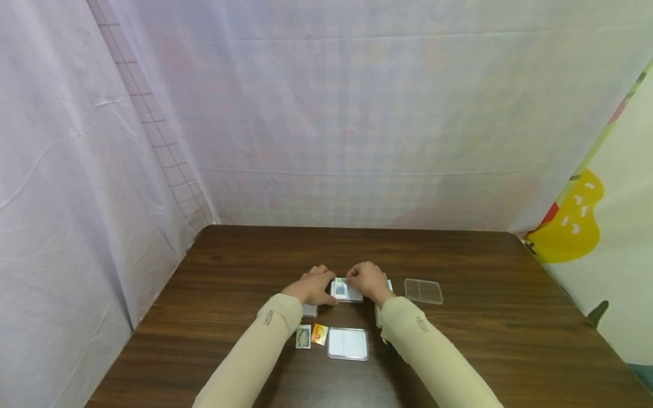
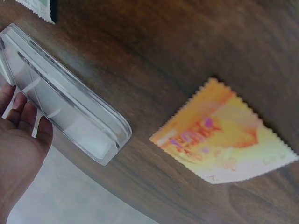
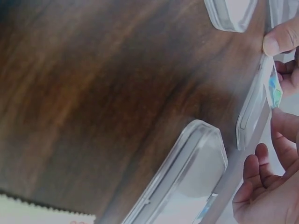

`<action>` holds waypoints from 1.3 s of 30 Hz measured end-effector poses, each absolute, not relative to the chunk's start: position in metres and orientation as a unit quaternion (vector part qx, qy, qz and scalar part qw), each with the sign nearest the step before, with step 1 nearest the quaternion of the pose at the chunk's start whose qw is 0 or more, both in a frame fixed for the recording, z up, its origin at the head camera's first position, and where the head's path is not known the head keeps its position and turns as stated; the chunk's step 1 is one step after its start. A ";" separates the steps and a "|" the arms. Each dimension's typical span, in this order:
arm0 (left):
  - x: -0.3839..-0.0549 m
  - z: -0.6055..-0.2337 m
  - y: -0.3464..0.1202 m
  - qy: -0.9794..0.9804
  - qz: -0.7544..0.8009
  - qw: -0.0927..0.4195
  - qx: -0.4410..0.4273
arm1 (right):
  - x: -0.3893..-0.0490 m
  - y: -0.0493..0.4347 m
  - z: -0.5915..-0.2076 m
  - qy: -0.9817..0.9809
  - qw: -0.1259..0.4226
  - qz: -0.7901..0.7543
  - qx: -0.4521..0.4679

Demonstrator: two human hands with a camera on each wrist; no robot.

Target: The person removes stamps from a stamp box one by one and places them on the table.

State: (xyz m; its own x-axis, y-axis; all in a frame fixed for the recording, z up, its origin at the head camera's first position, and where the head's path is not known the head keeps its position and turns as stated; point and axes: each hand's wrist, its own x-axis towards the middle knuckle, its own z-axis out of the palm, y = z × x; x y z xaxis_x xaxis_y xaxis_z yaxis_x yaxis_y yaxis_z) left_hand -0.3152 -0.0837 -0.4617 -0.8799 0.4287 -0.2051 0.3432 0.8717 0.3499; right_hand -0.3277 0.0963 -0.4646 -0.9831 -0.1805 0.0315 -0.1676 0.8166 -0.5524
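A clear flat case [image 1: 355, 296] with a white insert lies between the hands, with a blue-green stamp [image 1: 340, 287] over its left part. My right hand [image 1: 371, 280] pinches this stamp at its right edge, shown in the right wrist view between thumb and finger. My left hand [image 1: 311, 286] touches the same case at its left end, its thumb on the near side. Below the left palm, another clear case [image 2: 70, 102] is partly covered. An orange-yellow stamp [image 2: 229, 135] with perforated edges lies nearby, beside a greenish stamp [image 1: 303, 336].
Nearest the body lies a clear case [image 1: 348, 344] with a white two-part insert. A transparent lid [image 1: 424, 291] lies to the right. Another case [image 3: 187, 172] is partly under the right wrist. A dark object with some yellow is mostly hidden by the right sleeve [image 1: 423, 340].
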 end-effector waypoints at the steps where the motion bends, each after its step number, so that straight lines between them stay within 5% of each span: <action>1: -0.315 -0.462 -0.084 0.957 0.154 0.139 0.201 | -0.328 0.097 -0.464 0.952 0.012 -0.291 -0.093; 39: -0.314 -0.463 -0.085 0.956 0.166 0.139 0.198 | -0.340 0.170 -0.460 0.888 0.087 -0.449 -0.047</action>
